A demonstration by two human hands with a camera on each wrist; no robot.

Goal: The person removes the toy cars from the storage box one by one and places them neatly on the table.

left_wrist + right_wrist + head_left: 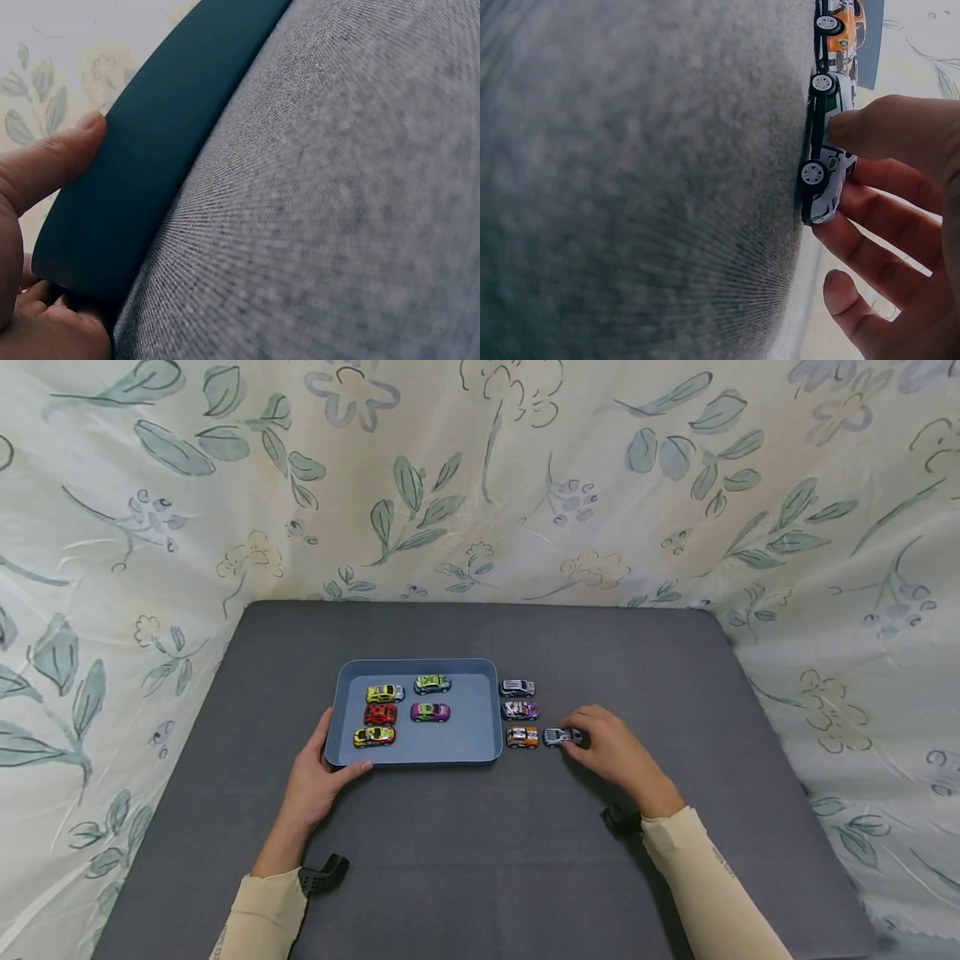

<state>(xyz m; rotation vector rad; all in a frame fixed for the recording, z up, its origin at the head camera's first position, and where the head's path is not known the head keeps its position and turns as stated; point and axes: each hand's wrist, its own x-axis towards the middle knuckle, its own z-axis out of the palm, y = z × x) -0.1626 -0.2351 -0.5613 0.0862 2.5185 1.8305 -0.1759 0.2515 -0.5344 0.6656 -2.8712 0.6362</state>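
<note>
A blue tray (468,727) lies on the grey cloth. My left hand (311,781) grips its near left corner; in the left wrist view the thumb lies against the tray's outer wall (142,150) and the other fingers are partly hidden at the corner. Right of the tray, my right hand (618,756) pinches a white and dark toy car (556,737) between thumb and fingers. In the right wrist view this car (826,201) stands on its wheels on the cloth. Its front or rear end is close to an orange toy car (522,737).
Inside the tray stand several toy cars, among them a red one (380,714), a purple one (430,712) and a green one (432,683). A silver car (517,688) and a purple-white car (520,710) line the tray's right side. A floral curtain (517,527) hangs behind the table.
</note>
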